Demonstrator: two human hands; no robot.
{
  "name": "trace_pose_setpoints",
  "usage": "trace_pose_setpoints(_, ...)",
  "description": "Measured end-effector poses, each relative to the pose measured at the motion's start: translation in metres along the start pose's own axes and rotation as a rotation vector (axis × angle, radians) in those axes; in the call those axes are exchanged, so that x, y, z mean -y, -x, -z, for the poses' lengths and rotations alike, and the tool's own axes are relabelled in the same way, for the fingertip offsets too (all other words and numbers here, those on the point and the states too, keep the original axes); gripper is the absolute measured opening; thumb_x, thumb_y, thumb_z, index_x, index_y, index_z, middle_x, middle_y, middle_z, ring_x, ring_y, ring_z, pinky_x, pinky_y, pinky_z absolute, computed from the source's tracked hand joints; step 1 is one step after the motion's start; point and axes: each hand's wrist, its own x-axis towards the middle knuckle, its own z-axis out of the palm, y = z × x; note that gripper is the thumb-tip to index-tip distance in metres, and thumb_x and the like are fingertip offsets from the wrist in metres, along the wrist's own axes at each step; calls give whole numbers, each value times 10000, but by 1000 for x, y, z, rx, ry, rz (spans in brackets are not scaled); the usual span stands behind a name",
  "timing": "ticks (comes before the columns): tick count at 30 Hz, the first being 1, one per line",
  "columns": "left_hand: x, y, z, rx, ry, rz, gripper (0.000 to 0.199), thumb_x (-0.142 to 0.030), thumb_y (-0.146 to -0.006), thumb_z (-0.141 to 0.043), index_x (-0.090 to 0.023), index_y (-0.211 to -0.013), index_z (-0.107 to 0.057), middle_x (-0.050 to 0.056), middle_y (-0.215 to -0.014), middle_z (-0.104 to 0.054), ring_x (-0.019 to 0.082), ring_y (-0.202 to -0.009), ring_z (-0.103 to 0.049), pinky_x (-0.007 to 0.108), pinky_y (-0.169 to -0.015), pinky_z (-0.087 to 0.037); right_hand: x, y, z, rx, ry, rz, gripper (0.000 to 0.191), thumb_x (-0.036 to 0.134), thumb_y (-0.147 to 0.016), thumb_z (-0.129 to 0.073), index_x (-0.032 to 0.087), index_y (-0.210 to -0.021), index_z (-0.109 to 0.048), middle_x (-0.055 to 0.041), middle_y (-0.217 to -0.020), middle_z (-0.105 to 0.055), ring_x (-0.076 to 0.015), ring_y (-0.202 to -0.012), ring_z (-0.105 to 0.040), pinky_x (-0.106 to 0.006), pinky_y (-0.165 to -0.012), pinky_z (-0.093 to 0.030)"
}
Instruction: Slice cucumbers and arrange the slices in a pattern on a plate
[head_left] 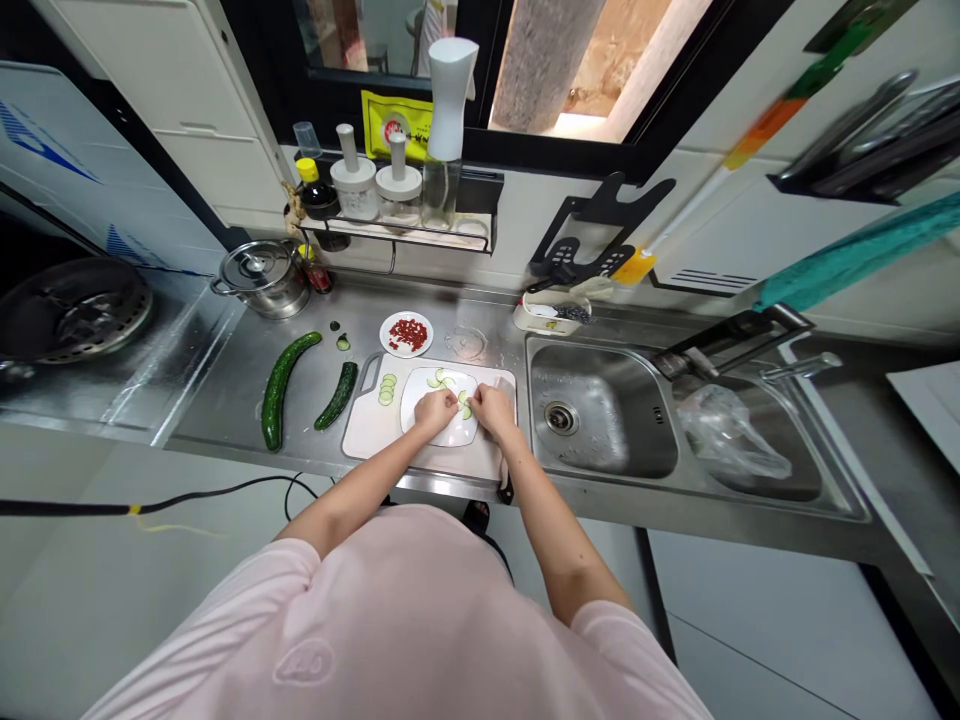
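Both my hands work close together over a white squarish plate (415,392) on a pale cutting board (367,435). My left hand (435,412) is closed, thumb and fingers pinched; what sits between them is too small to make out. Facing it, my right hand (491,408) pinches at a pale green cucumber slice (464,406) on the plate. More cucumber slices (441,379) lie near the plate's far edge. A short row of overlapping slices (387,389) rests on the board left of the plate. A knife (505,470) lies along the board's right edge.
Left of the board lie a cut cucumber (337,396), a whole cucumber (287,388) and cucumber ends (343,342). Behind stands a plate of chopped red pieces (386,330). A lidded steel pot (264,280) is at back left; a sink (600,410) adjoins on the right.
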Motion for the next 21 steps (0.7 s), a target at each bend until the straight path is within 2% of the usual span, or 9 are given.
trace_pose_setpoints(9,2,-2,-4,-12,-144,-91,162,-273,-778,-569,-232,-883,-685,47,-927,-675,190,-882,-579,263,-716,-384,-1,0,0,54,42,-36,215,341,-858,-519,183,-979,-601,-94,-1007,-642,-189,-877,-582,-261,-725,-362)
trace_pose_setpoints(16,5,-3,-6,-32,-152,-128,187,-272,-792,-547,-236,-921,-678,57,-976,-642,202,-914,-556,283,-750,-387,-3,0,-3,29,-6,-28,209,354,-863,-523,189,-974,-590,-83,-946,-652,-190,-817,-578,-259,-697,-349)
trace_pose_setpoints(21,4,3,-3,-63,-196,-187,233,-257,-827,-512,-243,-1003,-664,61,-1017,-610,209,-948,-534,300,-771,-403,-10,-1,-1,-8,-64,-63,254,359,-906,-439,180,-994,-597,-80,-911,-652,-185,-801,-570,-254,-668,-336)
